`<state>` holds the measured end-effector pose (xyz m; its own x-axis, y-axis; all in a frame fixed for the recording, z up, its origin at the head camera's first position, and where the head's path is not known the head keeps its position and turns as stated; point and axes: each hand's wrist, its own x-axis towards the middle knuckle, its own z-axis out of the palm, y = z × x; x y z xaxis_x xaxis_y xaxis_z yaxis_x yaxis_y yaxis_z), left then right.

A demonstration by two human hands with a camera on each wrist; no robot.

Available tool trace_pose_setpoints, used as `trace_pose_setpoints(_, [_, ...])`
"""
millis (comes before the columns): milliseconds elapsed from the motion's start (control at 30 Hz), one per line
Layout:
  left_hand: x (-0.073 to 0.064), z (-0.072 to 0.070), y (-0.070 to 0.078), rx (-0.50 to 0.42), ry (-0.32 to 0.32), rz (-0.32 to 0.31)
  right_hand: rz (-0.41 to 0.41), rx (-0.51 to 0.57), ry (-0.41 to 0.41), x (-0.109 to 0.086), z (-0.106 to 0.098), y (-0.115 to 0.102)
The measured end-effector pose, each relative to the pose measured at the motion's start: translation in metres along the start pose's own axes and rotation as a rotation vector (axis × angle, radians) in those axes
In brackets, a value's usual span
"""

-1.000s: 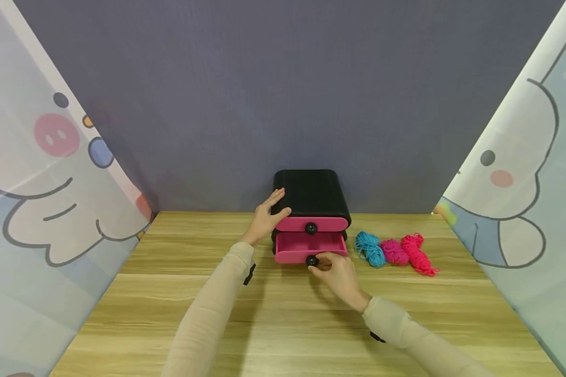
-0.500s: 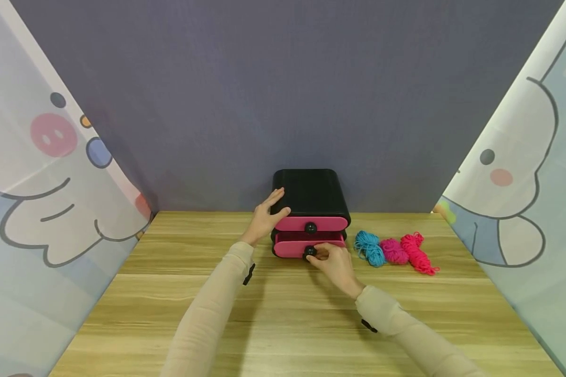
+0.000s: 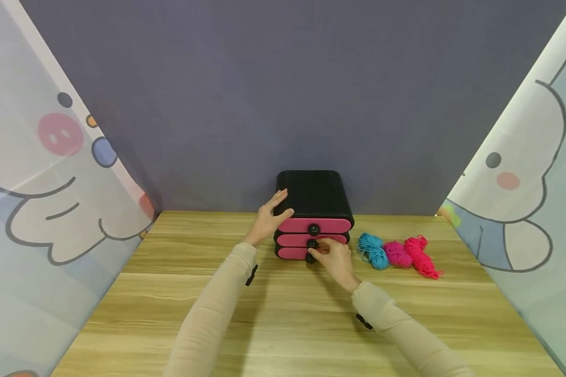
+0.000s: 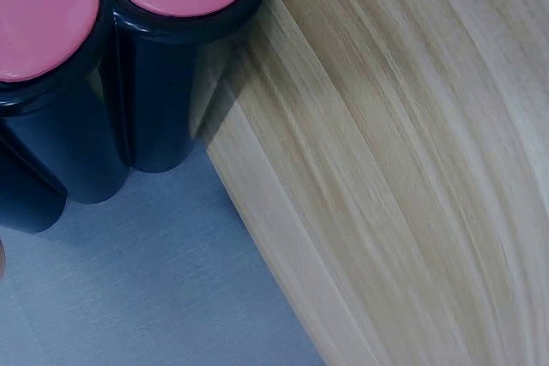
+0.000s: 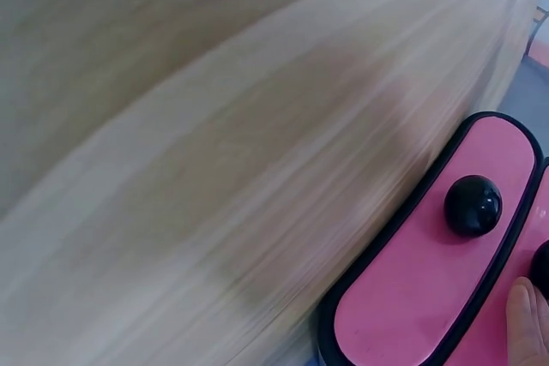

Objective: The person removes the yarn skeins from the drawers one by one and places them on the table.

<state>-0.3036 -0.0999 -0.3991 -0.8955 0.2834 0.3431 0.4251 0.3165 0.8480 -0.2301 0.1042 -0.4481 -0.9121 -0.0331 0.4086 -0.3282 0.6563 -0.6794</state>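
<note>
- One black cabinet (image 3: 313,193) stands at centre frame, with three pink drawer fronts (image 3: 290,225) and three black knobs (image 3: 314,229).
- Left hand (image 3: 266,220), left of centre: extended fingers rest on the cabinet.
- Right hand (image 3: 335,259), right of centre, pinches the middle knob (image 3: 312,243).
- Three yarn bundles (image 3: 398,254), blue, magenta, pink, lie farther right.

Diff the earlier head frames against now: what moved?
The middle drawer slid back in, away from the person, and now looks closed; the bottom drawer's front came into view below it. The right-hand grip moved in with it, on the black knob throughout. Unchanged: left-hand grip on the black cabinet, top drawer closed, three yarn bundles.
</note>
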Motion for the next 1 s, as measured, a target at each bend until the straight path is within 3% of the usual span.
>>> trace_pose_setpoints(167, [0.001, -0.001, 0.000, 0.017, 0.026, -0.007, 0.006, 0.007, -0.007, 0.001, 0.001, 0.000])
trace_pose_setpoints(667, [0.000, 0.002, 0.001, 0.016, 0.015, -0.029, 0.076, 0.094, -0.062, 0.000, -0.003, 0.003])
trace_pose_setpoints(1000, [-0.001, 0.002, 0.002, 0.009, 0.017, -0.024, 0.044, 0.094, -0.096, -0.008, -0.007, 0.011])
